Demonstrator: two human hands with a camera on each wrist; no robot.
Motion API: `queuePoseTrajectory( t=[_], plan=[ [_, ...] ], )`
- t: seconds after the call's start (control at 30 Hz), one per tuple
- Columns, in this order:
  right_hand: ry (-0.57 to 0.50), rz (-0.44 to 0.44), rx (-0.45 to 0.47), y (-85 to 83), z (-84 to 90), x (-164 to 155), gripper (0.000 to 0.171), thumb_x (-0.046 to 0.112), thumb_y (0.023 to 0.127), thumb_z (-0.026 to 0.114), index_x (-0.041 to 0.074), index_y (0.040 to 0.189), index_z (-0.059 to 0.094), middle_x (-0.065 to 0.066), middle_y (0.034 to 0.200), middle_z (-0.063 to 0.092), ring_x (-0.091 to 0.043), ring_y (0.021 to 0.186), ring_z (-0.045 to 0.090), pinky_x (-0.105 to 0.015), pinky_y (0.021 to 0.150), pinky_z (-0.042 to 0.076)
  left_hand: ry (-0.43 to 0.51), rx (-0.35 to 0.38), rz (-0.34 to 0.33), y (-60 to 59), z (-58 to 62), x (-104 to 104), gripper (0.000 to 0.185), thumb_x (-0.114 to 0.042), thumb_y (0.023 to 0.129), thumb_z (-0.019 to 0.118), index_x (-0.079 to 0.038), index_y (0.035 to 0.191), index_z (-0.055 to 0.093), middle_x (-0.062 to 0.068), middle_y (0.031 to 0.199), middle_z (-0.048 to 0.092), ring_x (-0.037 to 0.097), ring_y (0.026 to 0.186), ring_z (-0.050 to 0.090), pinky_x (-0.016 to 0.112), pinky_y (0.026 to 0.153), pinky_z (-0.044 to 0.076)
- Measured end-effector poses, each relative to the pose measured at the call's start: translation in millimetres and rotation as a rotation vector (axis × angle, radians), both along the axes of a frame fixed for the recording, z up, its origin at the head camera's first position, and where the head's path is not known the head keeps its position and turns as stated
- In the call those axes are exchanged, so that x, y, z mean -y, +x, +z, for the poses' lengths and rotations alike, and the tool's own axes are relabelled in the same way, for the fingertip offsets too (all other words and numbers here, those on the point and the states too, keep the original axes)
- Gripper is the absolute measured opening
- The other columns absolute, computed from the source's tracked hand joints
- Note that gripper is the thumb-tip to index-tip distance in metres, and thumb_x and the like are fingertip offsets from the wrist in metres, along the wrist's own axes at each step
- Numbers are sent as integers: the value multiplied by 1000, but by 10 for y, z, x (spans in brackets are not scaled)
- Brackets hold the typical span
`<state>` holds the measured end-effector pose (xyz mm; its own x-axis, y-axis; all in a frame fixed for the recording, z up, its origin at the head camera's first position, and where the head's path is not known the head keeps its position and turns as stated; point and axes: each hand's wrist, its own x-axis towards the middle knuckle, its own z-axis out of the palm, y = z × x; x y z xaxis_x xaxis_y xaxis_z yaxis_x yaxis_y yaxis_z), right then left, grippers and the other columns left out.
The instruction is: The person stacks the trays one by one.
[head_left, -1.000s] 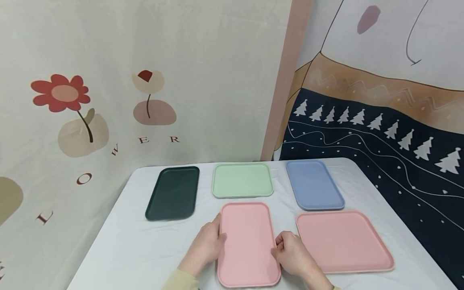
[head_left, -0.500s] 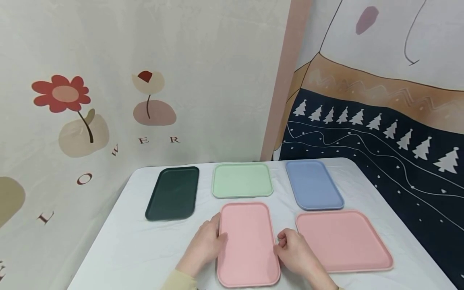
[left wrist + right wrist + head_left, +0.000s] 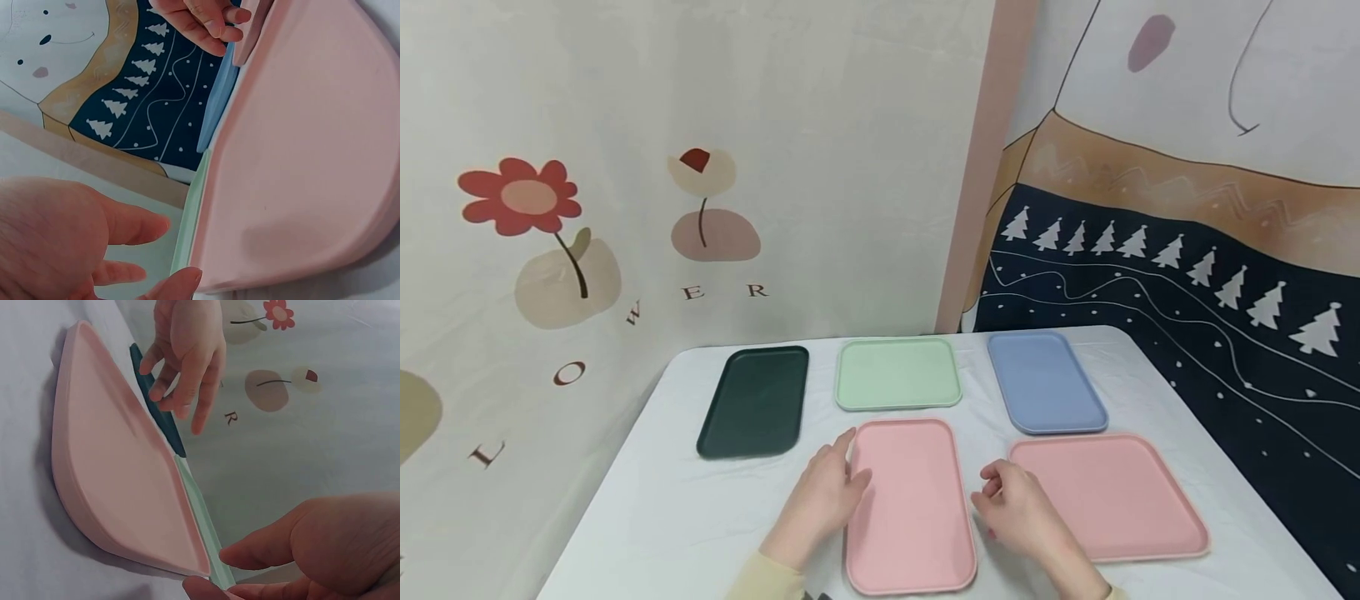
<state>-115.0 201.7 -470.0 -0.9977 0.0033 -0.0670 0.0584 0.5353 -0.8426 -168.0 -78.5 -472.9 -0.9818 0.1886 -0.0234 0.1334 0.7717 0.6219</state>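
since a second ago both my hands have let go of the narrow pink tray (image 3: pixel 910 504) and lifted off its long edges. my left hand (image 3: pixel 823 498) hovers just beside its left edge, fingers relaxed and spread, holding nothing; my right hand (image 3: pixel 1018 512) hangs loose by the right edge, fingers lightly curled, empty. the tray lies flat on the white table (image 3: pixel 647 517), nearest me. i count five trays: two pink, this one and a wider pink tray (image 3: pixel 1108 496) to its right, one dark green tray (image 3: pixel 755 402), one light green tray (image 3: pixel 898 372), one blue tray (image 3: pixel 1045 381).
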Motion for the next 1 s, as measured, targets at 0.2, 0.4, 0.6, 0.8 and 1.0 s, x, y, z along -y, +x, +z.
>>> queuePoseTrajectory(
  t=[0.2, 0.4, 0.6, 0.8, 1.0],
  plan=[
    [2, -25, -20, -32, 78, -52, 30, -3, 91, 74, -14, 117, 62, -8, 89, 60, -22, 51, 64, -32, 49, 54, 0, -48, -5, -6, 30, -38, 68, -24, 98, 74, 0, 155, 47, 7, 96, 61, 20, 85, 57, 43, 76, 52],
    [18, -35, -47, -99, 182, -119, 29, -4, 92, 73, -13, 118, 62, -8, 89, 61, -22, 53, 64, -32, 49, 55, 9, -70, -11, -22, 89, -72, 67, -24, 99, 73, 0, 156, 46, 8, 100, 62, 21, 87, 59, 43, 76, 53],
    [55, -35, -48, -209, 307, -270, 32, 0, 96, 71, -14, 122, 60, -10, 94, 63, -20, 59, 66, -32, 52, 57, 37, -101, -26, -33, 137, -104, 65, -21, 99, 73, 0, 156, 47, 8, 100, 63, 20, 85, 58, 41, 75, 52],
    [128, -19, -68, -328, 393, -492, 36, 5, 97, 70, -15, 126, 61, -12, 98, 66, -16, 71, 67, -31, 62, 58, 51, -122, -27, -57, 170, -140, 65, -21, 100, 72, -1, 156, 47, 7, 100, 64, 20, 87, 60, 42, 77, 53],
    [161, -10, -55, -427, 461, -700, 38, 7, 100, 66, -17, 129, 58, -18, 104, 67, -19, 75, 68, -34, 67, 58, 65, -114, -22, -102, 204, -212, 65, -24, 101, 71, -3, 157, 46, 5, 103, 66, 22, 94, 62, 43, 81, 52]
  ],
)
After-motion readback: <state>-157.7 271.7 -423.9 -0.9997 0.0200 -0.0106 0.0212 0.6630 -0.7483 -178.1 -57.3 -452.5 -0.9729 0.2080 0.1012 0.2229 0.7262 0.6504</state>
